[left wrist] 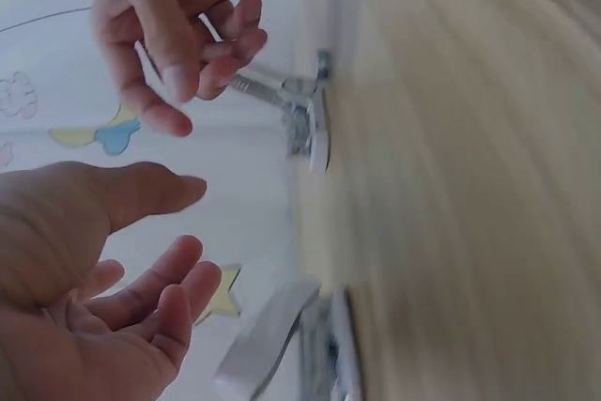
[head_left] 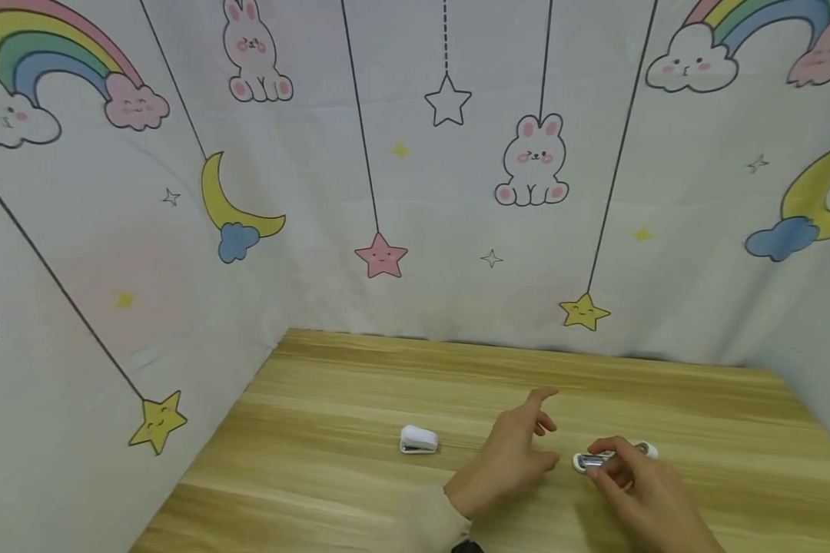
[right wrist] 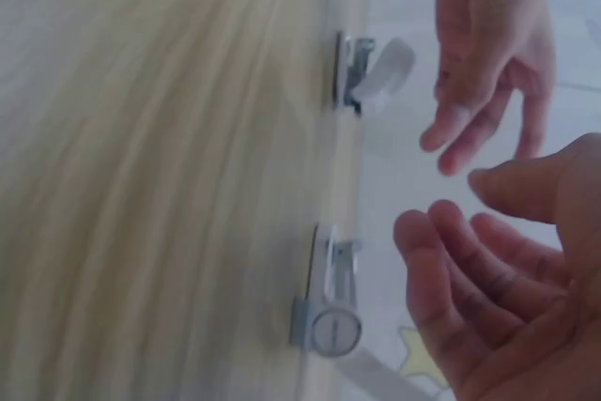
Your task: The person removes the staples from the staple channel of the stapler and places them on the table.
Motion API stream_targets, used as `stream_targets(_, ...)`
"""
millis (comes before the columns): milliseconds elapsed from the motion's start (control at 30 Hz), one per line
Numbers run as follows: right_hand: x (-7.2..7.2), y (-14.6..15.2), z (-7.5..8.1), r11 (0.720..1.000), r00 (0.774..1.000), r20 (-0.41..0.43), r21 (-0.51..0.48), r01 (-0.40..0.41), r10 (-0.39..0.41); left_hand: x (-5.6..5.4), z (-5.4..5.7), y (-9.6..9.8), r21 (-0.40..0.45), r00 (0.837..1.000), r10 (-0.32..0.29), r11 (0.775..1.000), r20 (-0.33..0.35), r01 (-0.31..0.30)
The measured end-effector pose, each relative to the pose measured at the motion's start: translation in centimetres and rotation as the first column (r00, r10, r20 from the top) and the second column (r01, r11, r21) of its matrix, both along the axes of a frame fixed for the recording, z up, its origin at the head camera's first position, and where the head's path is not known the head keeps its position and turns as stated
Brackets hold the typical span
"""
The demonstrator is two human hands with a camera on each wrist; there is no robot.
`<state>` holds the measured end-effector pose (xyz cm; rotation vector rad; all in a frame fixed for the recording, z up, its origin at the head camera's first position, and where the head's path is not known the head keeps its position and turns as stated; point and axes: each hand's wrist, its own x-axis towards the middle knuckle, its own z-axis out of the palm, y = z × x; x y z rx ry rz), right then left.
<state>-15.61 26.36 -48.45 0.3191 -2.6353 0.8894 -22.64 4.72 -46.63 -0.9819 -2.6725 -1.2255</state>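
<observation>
My right hand [head_left: 646, 491] hovers over a small white stapler [head_left: 582, 462], its thumb and fingers loosely bent and partly covering it in the head view. In the right wrist view that stapler [right wrist: 336, 331] lies opened out, metal parts exposed, and the right fingers [right wrist: 432, 307] are apart from it. To its left, my left hand [head_left: 508, 457] is held above the table, fingers spread and relaxed around nothing. Another small white stapler [left wrist: 268, 345], its top arm raised, stands below the left hand in the left wrist view.
A closed-looking white stapler [head_left: 418, 440] sits left of the left hand on the wood-grain table [head_left: 318, 399]. Behind and at both sides hangs a white curtain [head_left: 456, 292] printed with stars, rabbits and rainbows, meeting the table's back edge.
</observation>
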Motion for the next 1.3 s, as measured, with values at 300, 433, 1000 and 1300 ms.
stream_targets(300, -1.4, -2.6, 0.9, 0.986, 0.975, -0.154, -0.022, -0.163, 0.158, 0.0, 1.2, -7.2, -0.008, 0.999, 0.018, 1.0, 0.043, -0.017)
stream_targets(433, -2.0, -3.5, 1.3, 0.988, 0.976, -0.152, 0.033, -0.15, 0.153, -0.3, 0.6, -8.6, -0.01, 0.999, 0.024, 1.0, 0.043, -0.024)
stream_targets(1000, -6.2, -8.6, 1.1, 0.912, 0.887, -0.211, 0.081, -0.402, 0.41, -1.7, -1.9, -8.6, -0.077, 0.995, 0.053, 0.996, 0.086, -0.047)
stream_targets(1300, -7.3, -10.2, -0.1, 0.9, 0.872, -0.226, 0.073, -0.429, 0.434, -2.3, -2.6, -8.1, -0.088, 0.997, 0.056, 0.995, 0.052, -0.052)
